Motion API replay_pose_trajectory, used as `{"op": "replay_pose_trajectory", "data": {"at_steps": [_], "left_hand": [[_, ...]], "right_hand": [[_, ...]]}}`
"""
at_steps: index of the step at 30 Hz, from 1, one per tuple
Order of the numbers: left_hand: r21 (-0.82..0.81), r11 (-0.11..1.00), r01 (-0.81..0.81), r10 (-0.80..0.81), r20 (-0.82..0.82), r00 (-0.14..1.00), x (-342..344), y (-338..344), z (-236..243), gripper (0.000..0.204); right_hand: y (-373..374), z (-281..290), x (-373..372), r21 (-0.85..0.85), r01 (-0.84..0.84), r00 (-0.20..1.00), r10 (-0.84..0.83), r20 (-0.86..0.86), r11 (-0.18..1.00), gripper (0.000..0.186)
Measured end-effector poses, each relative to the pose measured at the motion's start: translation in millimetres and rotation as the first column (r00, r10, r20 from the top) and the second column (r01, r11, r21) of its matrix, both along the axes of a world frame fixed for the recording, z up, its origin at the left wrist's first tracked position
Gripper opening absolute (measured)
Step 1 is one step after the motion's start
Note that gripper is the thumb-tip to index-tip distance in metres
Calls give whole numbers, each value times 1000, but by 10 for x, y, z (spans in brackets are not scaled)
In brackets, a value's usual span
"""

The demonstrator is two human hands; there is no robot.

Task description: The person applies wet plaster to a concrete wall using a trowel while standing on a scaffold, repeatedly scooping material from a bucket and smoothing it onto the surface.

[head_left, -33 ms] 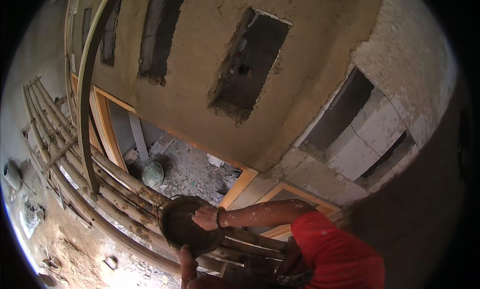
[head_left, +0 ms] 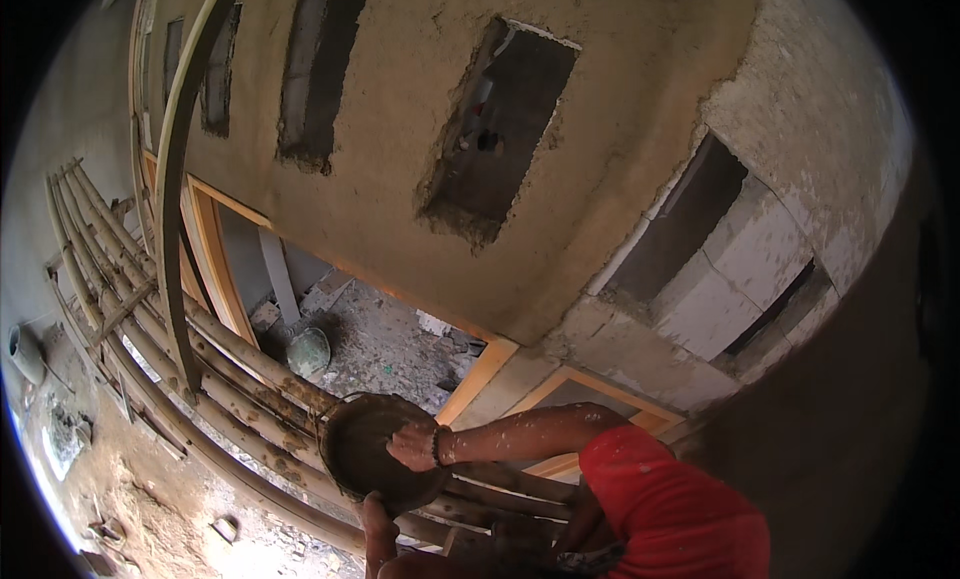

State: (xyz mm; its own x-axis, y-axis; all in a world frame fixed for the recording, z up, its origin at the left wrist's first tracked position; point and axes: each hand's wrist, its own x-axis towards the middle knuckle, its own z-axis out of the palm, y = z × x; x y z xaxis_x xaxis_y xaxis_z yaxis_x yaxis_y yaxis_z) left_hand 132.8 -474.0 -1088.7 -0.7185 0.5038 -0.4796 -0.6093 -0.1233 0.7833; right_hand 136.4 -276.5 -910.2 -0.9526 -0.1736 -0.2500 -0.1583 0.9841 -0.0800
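Now: round mud-caked pan point(head_left: 372, 451) held level just above bamboo poles point(head_left: 230, 379). Right hand point(head_left: 412, 445) laid inside pan, fingers curled on contents. Left hand point(head_left: 377, 529) clasped on pan's near rim. Judged best: pan kept flat, rim gripped firmly, contents scooped steadily.

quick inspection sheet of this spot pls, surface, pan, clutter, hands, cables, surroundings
surface: bamboo scaffold poles caked with mortar, dirt ground beside them
job's things: round mortar-coated pan resting over the poles
clutter: a second pan and rubble on the floor inside the opening; debris on the ground
hands: right hand lies on the pan's inside, wrist banded; left hand grips the pan's near rim
cables: nothing seen
surroundings: rough plastered wall with rectangular recesses, wooden frames, grey blocks, red sleeve
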Motion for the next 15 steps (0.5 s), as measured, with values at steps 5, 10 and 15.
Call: {"op": "replay_pose_trajectory", "data": {"at_steps": [5, 10, 15], "left_hand": [[-62, 995, -74, 86, 221, 972, -27, 115, 635, 37], [-43, 990, -136, 142, 197, 970, -42, 72, 417, 37], [6, 986, -169, 164, 223, 961, 8, 185, 454, 32]], "right_hand": [[-58, -91, 136, -7, -123, 960, 121, 251, 992, 12], [198, 851, 97, -78, 5, 989, 7, 145, 997, 14], [374, -50, 139, 13, 143, 989, -143, 42, 990, 16]]}}
